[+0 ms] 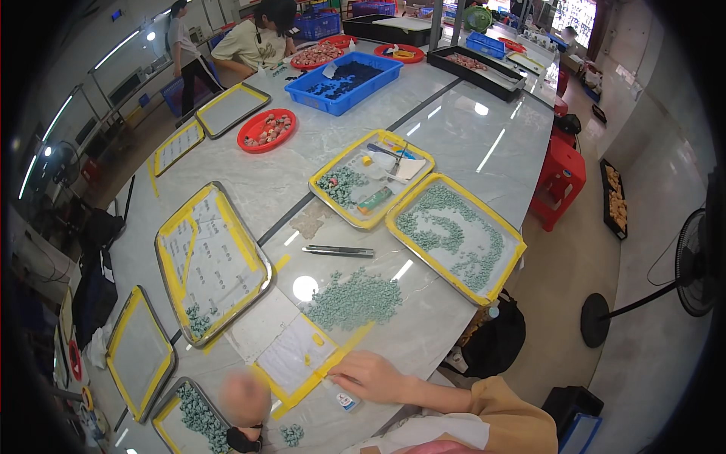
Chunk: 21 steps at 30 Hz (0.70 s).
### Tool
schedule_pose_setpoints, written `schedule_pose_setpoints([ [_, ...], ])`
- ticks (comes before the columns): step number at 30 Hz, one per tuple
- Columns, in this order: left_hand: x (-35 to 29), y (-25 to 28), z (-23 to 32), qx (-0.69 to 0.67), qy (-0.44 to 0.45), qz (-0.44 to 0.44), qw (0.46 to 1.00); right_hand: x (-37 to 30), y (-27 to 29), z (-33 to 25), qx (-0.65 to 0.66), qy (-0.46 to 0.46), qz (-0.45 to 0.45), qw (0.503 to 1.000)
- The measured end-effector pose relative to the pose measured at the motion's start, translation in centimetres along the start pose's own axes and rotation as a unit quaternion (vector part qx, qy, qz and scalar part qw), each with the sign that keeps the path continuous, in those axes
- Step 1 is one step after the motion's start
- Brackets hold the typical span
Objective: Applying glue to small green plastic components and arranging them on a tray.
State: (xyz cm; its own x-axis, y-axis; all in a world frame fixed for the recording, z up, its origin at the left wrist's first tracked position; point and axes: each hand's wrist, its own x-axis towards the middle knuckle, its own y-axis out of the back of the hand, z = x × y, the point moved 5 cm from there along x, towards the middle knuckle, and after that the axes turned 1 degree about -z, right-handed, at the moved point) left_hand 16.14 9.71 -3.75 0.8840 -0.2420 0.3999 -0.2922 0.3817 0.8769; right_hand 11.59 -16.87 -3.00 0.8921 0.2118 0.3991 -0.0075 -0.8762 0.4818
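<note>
My right hand [370, 377] rests at the right edge of a white sheet [291, 356] bordered with yellow tape, fingertips pinched together. What they hold, if anything, is too small to make out. A small white bottle [346, 400] sits just below this hand. My left hand [245, 396], with a dark band at the wrist, is at the sheet's lower left, its fingers smeared. Small yellow bits [314, 340] lie on the sheet. Beyond it spreads a loose pile of small green pieces [355, 299]; a smaller heap of green pieces [292, 434] lies near me.
Yellow-taped trays [266, 274] stand around the table, some with green pieces. Dark tweezers-like tools [338, 251] lie past the pile. Farther off are a red plate [292, 135] and a blue bin [344, 106]. A person [253, 45] works across; a fan [596, 321] stands right.
</note>
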Motion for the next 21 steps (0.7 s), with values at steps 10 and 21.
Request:
schedule_pose_setpoints([
  [10,0.2,1.7,-1.4,-0.028,0.036,0.026,0.999,1.0,-0.5,0.4,0.023,0.010,-0.032,0.999],
  [21,9.3,6.4,-8.3,-0.253,0.174,0.168,0.937,0.6,-1.5,-0.3,0.002,-0.013,-0.036,0.999],
])
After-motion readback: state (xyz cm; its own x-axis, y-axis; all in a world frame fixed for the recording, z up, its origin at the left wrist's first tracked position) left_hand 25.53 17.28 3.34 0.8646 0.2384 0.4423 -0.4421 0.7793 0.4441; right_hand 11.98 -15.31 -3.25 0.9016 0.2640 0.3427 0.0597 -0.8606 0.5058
